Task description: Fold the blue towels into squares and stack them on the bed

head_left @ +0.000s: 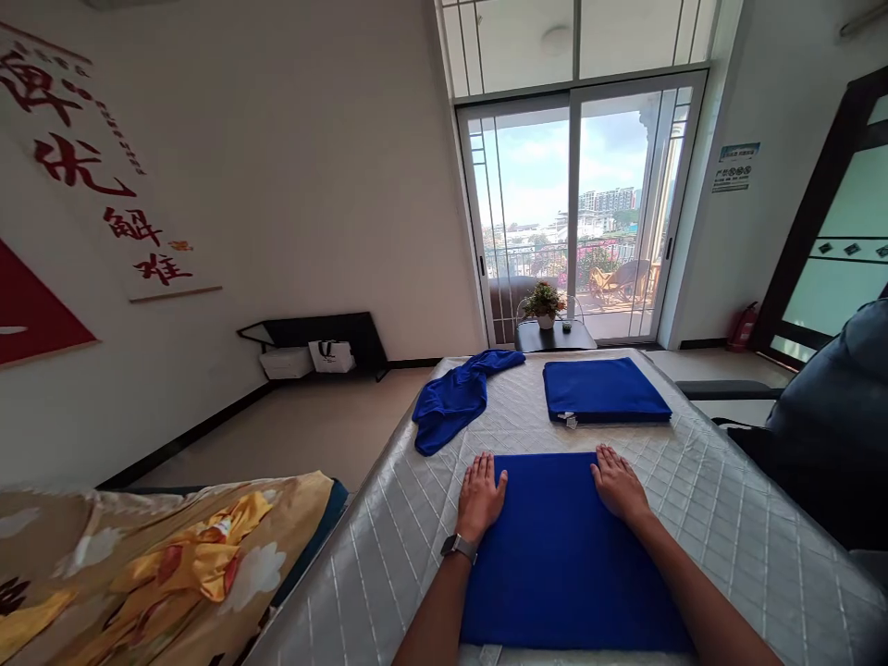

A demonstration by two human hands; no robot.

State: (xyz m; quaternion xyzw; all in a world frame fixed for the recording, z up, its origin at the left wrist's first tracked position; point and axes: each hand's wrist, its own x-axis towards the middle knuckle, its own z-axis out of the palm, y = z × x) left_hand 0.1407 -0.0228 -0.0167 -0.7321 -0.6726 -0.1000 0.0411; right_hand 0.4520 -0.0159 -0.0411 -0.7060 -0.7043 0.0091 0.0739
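A flat, smooth blue cloth point(555, 555), squared into a rectangle, lies on the quilted silver-white mattress point(375, 536). Along its far left edge rests my left hand point(481, 495), fingers stretched out and palm down; a watch is on that wrist. My right hand point(620, 483) lies flat at the far right corner, fingers extended. Neither hand grips anything. Beyond them sits a neat folded stack of blue cloth point(603, 388) with white tags at its near edge. A crumpled blue cloth point(454, 398) is spread loosely at the far left of the mattress.
To the left is a bed with a patterned cover point(264, 527) and a yellow garment point(208, 555) on it. A dark chair point(832, 416) stands at right. Past the mattress are a small table point(555, 339) with a potted plant point(545, 303) and a sliding glass door point(527, 203).
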